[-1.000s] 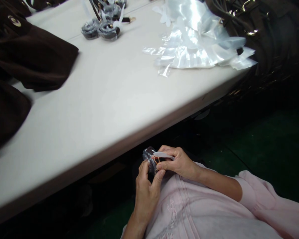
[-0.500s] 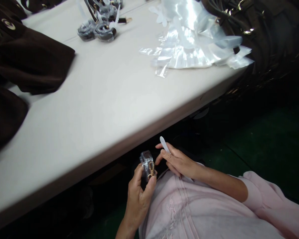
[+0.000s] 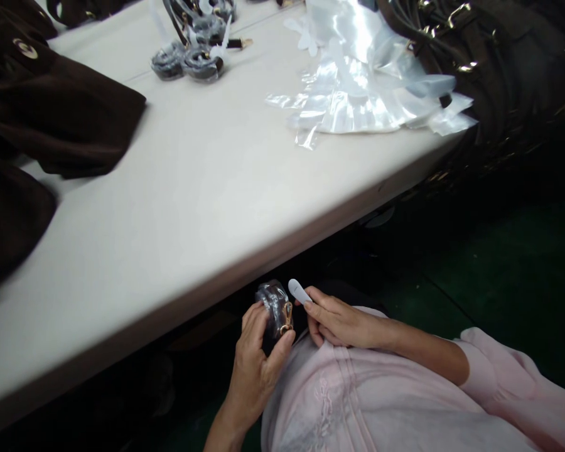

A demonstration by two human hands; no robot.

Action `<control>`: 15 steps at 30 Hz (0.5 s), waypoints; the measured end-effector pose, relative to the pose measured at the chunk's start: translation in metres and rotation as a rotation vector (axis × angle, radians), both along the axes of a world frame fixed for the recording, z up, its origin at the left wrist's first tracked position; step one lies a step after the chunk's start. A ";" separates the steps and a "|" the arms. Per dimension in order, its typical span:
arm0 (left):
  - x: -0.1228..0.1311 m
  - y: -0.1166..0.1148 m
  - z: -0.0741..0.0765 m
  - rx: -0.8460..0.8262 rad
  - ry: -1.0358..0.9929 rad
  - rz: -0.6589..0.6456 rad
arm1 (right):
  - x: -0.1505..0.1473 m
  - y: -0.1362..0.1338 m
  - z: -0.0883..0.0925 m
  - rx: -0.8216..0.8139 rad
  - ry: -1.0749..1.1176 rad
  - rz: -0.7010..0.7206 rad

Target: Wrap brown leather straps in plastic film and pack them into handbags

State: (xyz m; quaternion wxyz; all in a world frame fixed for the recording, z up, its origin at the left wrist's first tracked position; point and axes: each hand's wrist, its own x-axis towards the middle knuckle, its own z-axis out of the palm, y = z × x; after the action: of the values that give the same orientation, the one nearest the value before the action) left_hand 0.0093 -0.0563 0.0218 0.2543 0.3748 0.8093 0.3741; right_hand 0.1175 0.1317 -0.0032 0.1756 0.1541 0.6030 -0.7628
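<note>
Below the table's front edge, over my lap, my left hand [image 3: 257, 361] is closed around a rolled dark strap wrapped in clear plastic [image 3: 272, 302], with a gold clasp [image 3: 286, 319] showing at my thumb. Just to its right, my right hand [image 3: 336, 321] pinches a small white plastic strip [image 3: 299, 291] whose rounded tip points up and left toward the roll. The strip's tip sits close to the roll without clearly touching it.
The white table [image 3: 207, 188] carries dark brown bags [image 3: 51, 113] at the left, several wrapped strap rolls [image 3: 188, 59] at the back, and a heap of clear plastic bags [image 3: 362, 88] at the right. More dark bags with gold hardware [image 3: 489, 56] pile at the far right.
The right hand let go of the roll, lifted away with the white strip, then came back down beside it. The left hand kept the roll and shifted slightly left.
</note>
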 end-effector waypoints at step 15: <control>0.009 0.017 0.002 -0.004 0.374 -0.280 | -0.007 0.000 -0.017 0.123 0.119 -0.242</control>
State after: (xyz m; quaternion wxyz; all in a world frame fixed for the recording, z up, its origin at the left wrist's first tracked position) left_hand 0.0183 -0.0390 0.0241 0.1502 0.5458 0.7830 0.2578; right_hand 0.1101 0.1321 -0.0200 0.0363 0.1907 0.6351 -0.7476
